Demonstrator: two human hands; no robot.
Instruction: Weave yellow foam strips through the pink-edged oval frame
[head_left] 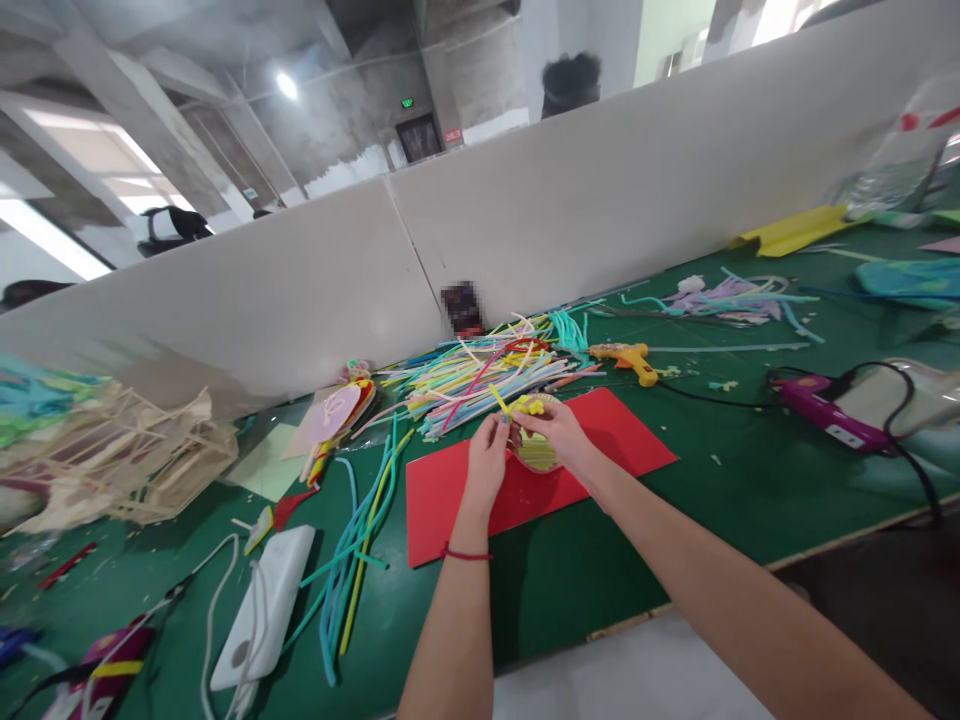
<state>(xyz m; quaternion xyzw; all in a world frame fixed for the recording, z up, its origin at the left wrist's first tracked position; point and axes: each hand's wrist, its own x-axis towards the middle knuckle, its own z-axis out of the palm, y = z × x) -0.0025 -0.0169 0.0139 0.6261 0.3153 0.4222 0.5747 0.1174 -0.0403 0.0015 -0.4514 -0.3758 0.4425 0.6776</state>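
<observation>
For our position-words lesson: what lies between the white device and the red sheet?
Loose blue, teal and yellow strips lie between them, as the head view shows.

Plain red sheet, green tabletop, yellow piece, orange glue gun, pink, yellow and turquoise strips

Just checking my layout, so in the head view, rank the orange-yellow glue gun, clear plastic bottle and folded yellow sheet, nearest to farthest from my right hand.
From your right hand:
1. Orange-yellow glue gun: just beyond it, slightly right.
2. Folded yellow sheet: farther right, near the white partition.
3. Clear plastic bottle: farthest right, at the sheet's right end.
</observation>
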